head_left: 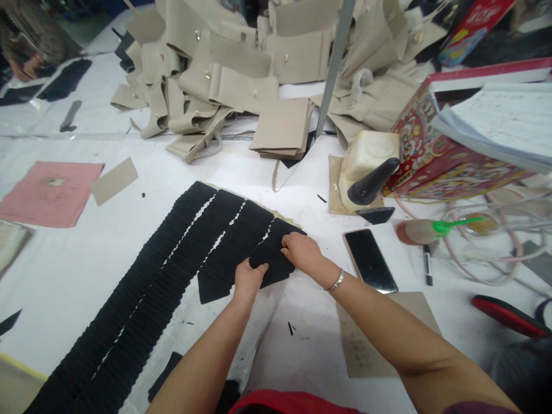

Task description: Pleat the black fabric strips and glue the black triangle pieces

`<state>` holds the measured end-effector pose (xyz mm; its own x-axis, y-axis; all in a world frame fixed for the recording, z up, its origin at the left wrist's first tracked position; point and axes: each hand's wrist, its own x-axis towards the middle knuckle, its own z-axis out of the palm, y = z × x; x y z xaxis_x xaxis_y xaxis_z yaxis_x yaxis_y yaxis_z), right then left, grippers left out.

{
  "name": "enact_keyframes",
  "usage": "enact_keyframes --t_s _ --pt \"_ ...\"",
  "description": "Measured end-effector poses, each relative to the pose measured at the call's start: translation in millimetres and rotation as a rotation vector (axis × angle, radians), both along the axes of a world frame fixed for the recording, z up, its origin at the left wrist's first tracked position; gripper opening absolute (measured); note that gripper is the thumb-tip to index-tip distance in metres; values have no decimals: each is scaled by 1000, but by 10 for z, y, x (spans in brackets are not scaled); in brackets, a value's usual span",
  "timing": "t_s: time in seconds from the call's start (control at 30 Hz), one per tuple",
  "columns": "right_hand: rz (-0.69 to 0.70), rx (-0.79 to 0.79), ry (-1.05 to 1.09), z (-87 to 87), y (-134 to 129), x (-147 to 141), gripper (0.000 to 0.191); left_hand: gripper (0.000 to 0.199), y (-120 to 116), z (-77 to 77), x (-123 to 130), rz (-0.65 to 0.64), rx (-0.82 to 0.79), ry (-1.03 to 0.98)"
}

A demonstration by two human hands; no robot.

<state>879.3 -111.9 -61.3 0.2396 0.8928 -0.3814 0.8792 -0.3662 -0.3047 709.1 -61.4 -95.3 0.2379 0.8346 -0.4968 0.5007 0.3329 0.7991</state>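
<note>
My left hand (249,279) pinches the near edge of a flat black piece (276,257), thumb on top. At the far right corner of that piece, my right hand (302,252) is closed with its fingertips on the edge. The piece lies over the right end of long rows of overlapping black pieces (142,293), which run diagonally down to the lower left. Thin white gaps separate the rows. Another black piece (214,287) sticks out on the near side, left of my left hand.
Behind the rows lie a stack of beige panels (282,126) and a heap of beige bag parts (241,75). A metal pole (336,63) rises there. To the right are a phone (371,260), a glue bottle (420,231), a marker (427,265) and a red box (431,138). Another person's hands (30,68) show far left.
</note>
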Motion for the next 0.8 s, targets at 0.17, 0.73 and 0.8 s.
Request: enact_keyframes --t_s 0.17,0.73,0.8 --pt "-8 -7 -5 -33 22 -24 19 26 -8 8 -2 7 -8 -14" --pt "113 30 -55 149 42 -90 19 21 -47 87 12 0 16 -9" --pt "98 5 -54 129 45 -96 20 23 -49 67 1 -1 10 -10"
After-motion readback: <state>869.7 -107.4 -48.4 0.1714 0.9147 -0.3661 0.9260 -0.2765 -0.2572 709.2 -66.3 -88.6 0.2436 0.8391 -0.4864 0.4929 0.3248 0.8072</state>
